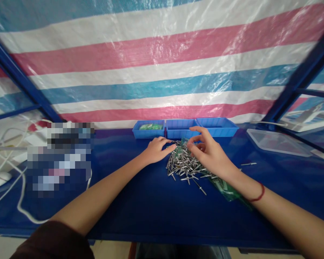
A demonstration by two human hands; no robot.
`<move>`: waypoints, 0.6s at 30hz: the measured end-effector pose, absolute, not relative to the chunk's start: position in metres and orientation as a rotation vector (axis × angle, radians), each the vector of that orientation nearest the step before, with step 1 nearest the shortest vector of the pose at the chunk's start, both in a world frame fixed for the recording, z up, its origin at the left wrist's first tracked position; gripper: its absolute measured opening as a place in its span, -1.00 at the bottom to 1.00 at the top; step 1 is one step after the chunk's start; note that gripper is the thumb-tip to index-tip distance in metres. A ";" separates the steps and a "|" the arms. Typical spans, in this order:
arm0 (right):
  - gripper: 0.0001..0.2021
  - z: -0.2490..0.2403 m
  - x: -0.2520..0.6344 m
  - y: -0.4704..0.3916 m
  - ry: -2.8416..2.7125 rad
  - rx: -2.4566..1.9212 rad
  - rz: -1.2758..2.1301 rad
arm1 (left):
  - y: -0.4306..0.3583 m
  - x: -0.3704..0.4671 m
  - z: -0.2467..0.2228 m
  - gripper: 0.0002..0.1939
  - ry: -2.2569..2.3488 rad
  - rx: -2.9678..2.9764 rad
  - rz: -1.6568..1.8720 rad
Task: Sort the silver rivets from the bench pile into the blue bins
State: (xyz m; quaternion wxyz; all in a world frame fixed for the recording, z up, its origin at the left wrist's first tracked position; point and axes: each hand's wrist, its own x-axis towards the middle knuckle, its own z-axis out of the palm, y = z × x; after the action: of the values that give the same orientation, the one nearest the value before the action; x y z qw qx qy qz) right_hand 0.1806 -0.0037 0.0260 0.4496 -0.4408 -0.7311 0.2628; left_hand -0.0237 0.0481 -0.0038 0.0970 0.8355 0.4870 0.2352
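A pile of silver metal rivets (185, 165) lies on the dark blue table, with a few loose ones at its front and right. Green plastic bag material (225, 189) shows under and beside the pile. My left hand (159, 149) is at the pile's left edge, fingers apart, with nothing visible in it. Over the pile's right side is my right hand (206, 151), its fingers curved and spread apart, with no object visible between them. Behind the hands stand three blue bins; the left bin (148, 134) holds green and white packets, while the middle bin (178, 133) and right bin (218, 132) show no contents.
A translucent plastic lid (278, 143) lies at the right on the table (151, 212). White cables (23, 194) and a white mouse (0, 180) are at the left, beside a pixelated area. Striped plastic sheeting (162, 82) hangs behind, between blue frame posts.
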 end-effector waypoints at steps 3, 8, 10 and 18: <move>-0.61 0.026 0.180 -0.003 -1.847 -1.153 0.587 | 0.047 -0.022 -0.005 -0.64 1.505 2.458 0.682; -0.73 0.024 0.176 -0.002 -1.948 -1.240 0.447 | 0.046 -0.020 -0.005 -0.79 1.544 2.357 0.694; -0.76 0.021 0.176 -0.001 -1.996 -1.260 0.413 | 0.044 -0.018 -0.004 -0.84 1.556 2.311 0.720; -0.77 0.019 0.173 -0.001 -2.053 -1.312 0.394 | 0.044 -0.016 -0.007 -0.87 1.491 2.120 1.003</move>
State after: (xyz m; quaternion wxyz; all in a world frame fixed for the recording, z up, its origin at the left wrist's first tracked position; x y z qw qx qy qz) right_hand 0.1733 -0.0006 0.0190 0.3305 -0.5019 -0.7850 0.1507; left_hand -0.0157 0.0439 -0.0071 0.1801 0.7504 0.5277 0.3551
